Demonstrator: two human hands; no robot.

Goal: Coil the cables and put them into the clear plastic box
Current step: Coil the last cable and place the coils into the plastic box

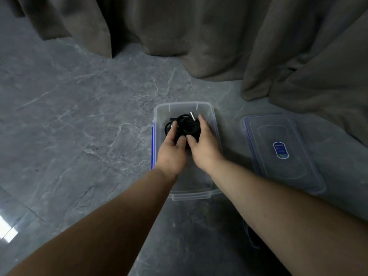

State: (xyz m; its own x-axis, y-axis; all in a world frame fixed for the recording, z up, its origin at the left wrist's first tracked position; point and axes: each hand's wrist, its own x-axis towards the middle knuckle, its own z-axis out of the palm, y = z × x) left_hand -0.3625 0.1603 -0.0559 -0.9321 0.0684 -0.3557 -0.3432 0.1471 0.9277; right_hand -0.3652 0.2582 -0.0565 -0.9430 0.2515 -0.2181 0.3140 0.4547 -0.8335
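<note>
A clear plastic box (184,104) with blue side clips stands open on the grey floor. Inside its far half lies a bundle of coiled black cables (187,124), with a silver plug (192,114) sticking up at the back. Both my hands reach into the box. My left hand (171,154) holds the bundle's left side, fingers curled round it and thumb on top. My right hand (205,150) holds the right side, fingers along the outer edge and thumb at the middle. My hands hide the near part of the bundle.
The box's clear lid (282,152), with a blue sticker, lies flat on the floor just right of the box. Brown curtains (199,36) hang to the floor behind and to the right. A dark object (251,236) shows on the floor behind my right forearm.
</note>
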